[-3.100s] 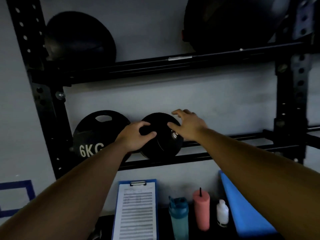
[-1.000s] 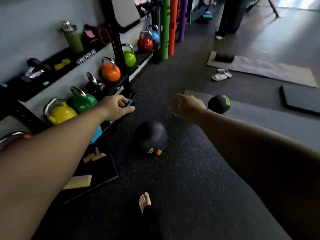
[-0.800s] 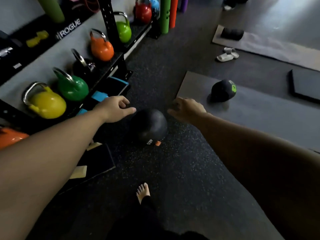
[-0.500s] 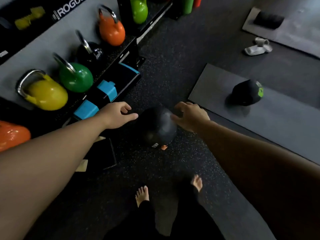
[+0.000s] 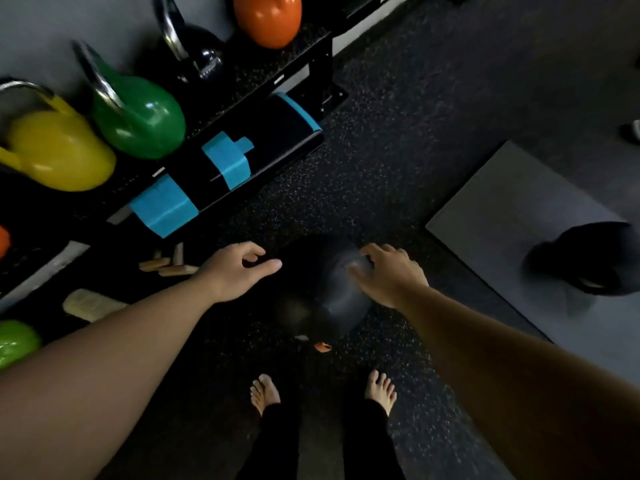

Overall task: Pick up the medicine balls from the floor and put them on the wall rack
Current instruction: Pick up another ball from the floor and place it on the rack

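A black medicine ball (image 5: 322,292) with a small orange mark lies on the dark speckled floor just ahead of my bare feet. My left hand (image 5: 239,270) hovers at the ball's left side, fingers apart, holding nothing. On the ball's upper right side, my right hand (image 5: 389,275) spreads its fingers over or against the surface; contact is blurred. A second black medicine ball (image 5: 588,258) sits on a grey mat (image 5: 512,209) at the right. The wall rack for balls is out of view.
A low black shelf (image 5: 284,53) along the left holds yellow (image 5: 55,150), green (image 5: 138,116), black (image 5: 194,60) and orange (image 5: 268,19) kettlebells. A black step with blue tape (image 5: 225,161) and small wooden blocks (image 5: 166,265) lie beside it.
I have turned from the rack, where both hands held a ball, down to the floor. Both hands have come closer to the nearer ball, and my feet now stand together before it.
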